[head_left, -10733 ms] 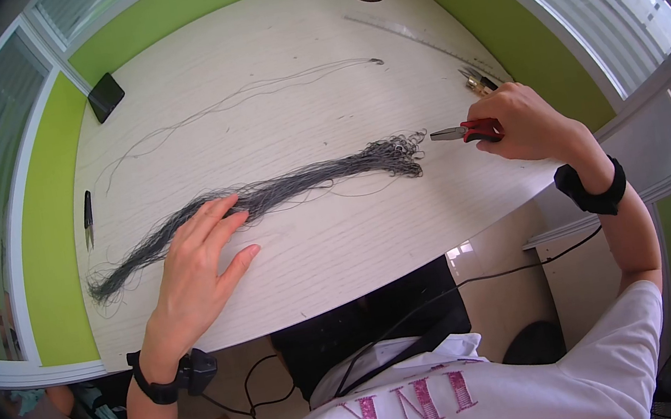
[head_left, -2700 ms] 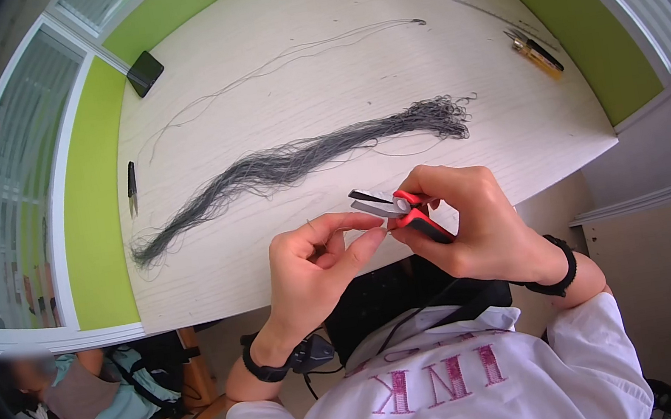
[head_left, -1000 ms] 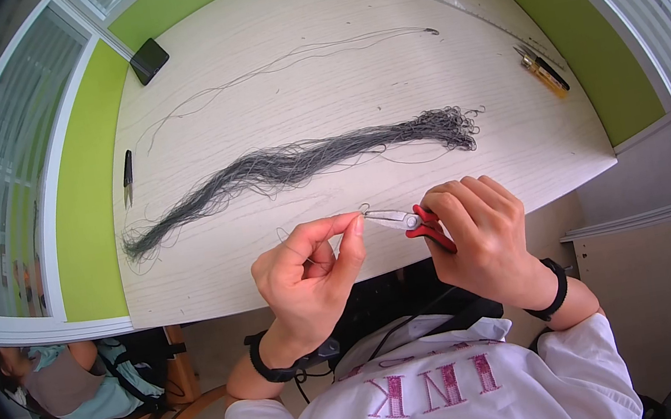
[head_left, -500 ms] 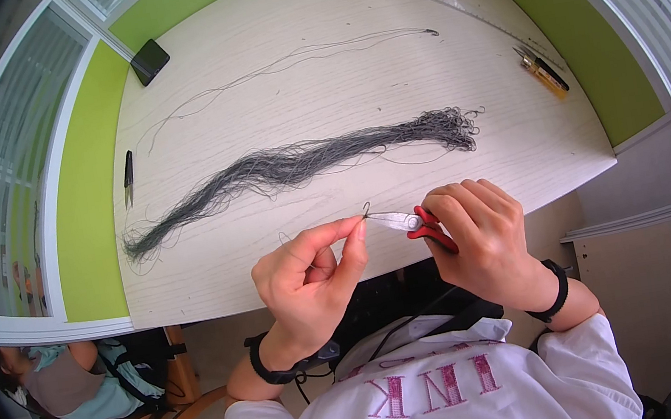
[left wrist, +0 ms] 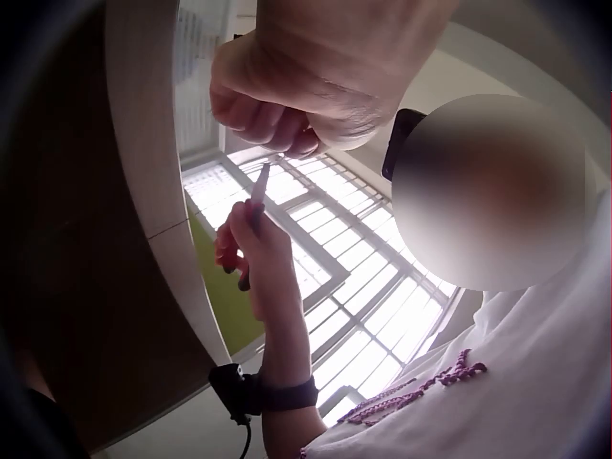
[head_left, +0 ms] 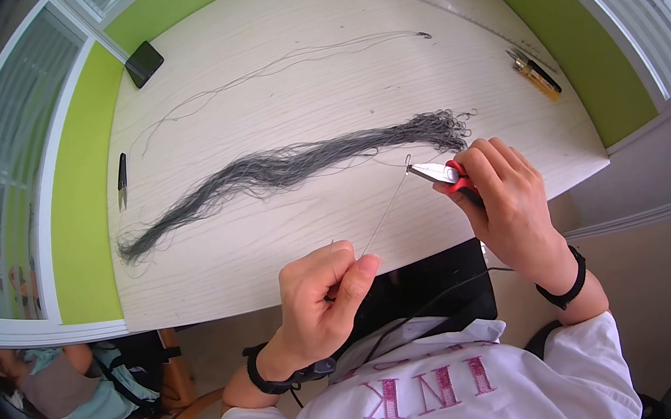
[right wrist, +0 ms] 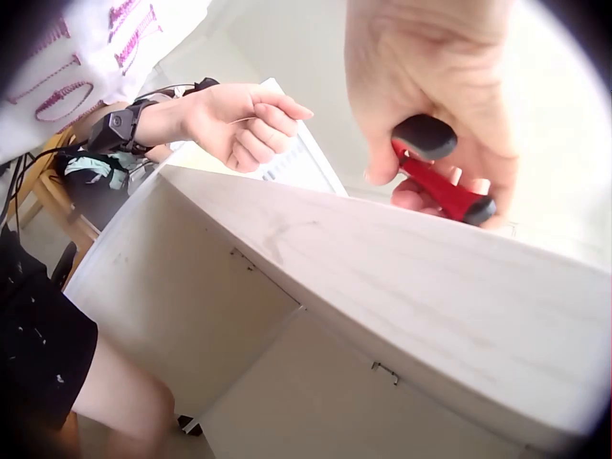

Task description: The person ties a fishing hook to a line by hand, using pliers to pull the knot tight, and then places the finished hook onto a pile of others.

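In the head view the right hand (head_left: 506, 190) grips red-handled pliers (head_left: 458, 181), whose jaws hold a small dark hook (head_left: 408, 167). A thin line (head_left: 385, 215) runs taut from the hook down to the left hand (head_left: 318, 302), which pinches it between thumb and forefinger. The right wrist view shows the red and black handles (right wrist: 438, 182) inside the right hand's curled fingers. Behind the hands lies a long bundle of dark lines (head_left: 278, 166), with many hooks (head_left: 442, 127) clustered at its right end.
Farther back lie a few loose lines (head_left: 248, 76). Small snips (head_left: 122, 181) and a black box (head_left: 144, 63) are at the left. Yellow-handled snips (head_left: 535, 76) and a clear ruler (head_left: 463, 16) lie at the right. Another person (head_left: 77, 383) sits at lower left.
The right hand has moved up and right with the pliers and hook. The left hand has moved slightly down and right, and a taut stretch of line now spans between the hands.
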Available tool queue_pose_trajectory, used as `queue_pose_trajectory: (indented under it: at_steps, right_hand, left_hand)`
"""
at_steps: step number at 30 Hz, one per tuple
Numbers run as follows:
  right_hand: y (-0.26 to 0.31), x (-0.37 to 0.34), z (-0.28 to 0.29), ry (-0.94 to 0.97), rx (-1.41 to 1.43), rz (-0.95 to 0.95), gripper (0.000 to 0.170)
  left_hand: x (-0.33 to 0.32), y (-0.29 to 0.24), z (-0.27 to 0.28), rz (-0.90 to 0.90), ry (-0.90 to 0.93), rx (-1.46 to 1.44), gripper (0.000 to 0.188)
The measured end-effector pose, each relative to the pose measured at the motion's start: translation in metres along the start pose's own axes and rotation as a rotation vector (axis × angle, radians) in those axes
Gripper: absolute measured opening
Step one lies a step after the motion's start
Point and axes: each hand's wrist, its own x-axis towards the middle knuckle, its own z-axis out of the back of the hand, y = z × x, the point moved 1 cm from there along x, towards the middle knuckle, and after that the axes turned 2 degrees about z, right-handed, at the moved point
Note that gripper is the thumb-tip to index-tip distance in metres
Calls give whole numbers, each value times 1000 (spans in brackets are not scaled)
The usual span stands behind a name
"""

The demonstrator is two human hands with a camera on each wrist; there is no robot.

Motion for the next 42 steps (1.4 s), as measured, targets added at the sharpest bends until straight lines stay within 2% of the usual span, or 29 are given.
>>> queue_pose_trajectory:
  at_steps: [1, 2, 4, 8, 11, 13, 14, 17, 19, 23, 25, 26, 27, 29, 31, 33, 36, 42]
  right_hand:
    - [0, 1, 1, -20, 10, 10, 24]
    - [-1, 0, 1, -22, 7, 11, 24]
    - [-2, -4, -2, 22, 34, 7, 28]
    - [0, -5, 0, 54, 65, 3, 26]
    - [1, -5, 2, 110, 82, -22, 25]
    - [-2, -5, 4, 117, 113, -56, 23]
    - [-2, -6, 5, 117, 110, -59, 23]
    - [1, -5, 7, 156, 167, -64, 22]
    - [1, -3, 9, 150, 180, -68, 22]
    - [-1, -5, 8, 177, 164, -63, 22]
    - [0, -6, 6, 199, 171, -82, 21]
    - [-1, -5, 7, 199, 171, -82, 21]
    - [-3, -4, 8, 187, 157, -94, 21]
    - [-6, -4, 10, 174, 139, -104, 21]
    - [-7, -7, 9, 203, 143, -97, 22]
    - [-9, -8, 8, 173, 152, -91, 23]
    - [-11, -9, 7, 131, 160, -85, 26]
    - [-11, -9, 7, 137, 174, -103, 27]
  left_hand:
    - [0, 0, -1, -127, -85, 112, 33]
    - [3, 0, -5, -130, -85, 110, 33]
    - [9, -2, -10, -397, -327, 135, 29]
    - [16, -3, -9, -389, -234, -43, 25]
    - [21, -1, -12, -453, -157, -180, 24]
    - [21, -4, -6, -526, -299, 152, 23]
    - [21, -2, -6, -527, -297, 149, 23]
    - [20, 1, -7, -491, -224, -8, 23]
    - [18, -2, -9, -480, -320, 109, 23]
    - [18, -3, -5, -503, -322, 143, 24]
    - [16, -2, -9, -323, -1, -371, 26]
    - [15, -1, -15, -296, 33, -492, 29]
    - [14, -2, -19, -297, 33, -492, 29]
    - [10, -2, -27, -111, 9, -454, 29]
    - [6, -4, -32, -54, 3, -535, 30]
    - [4, 2, -36, 124, 21, -759, 31]
    - [4, 3, -36, 103, 76, -911, 30]
    - [5, 4, -36, 102, 85, -913, 29]
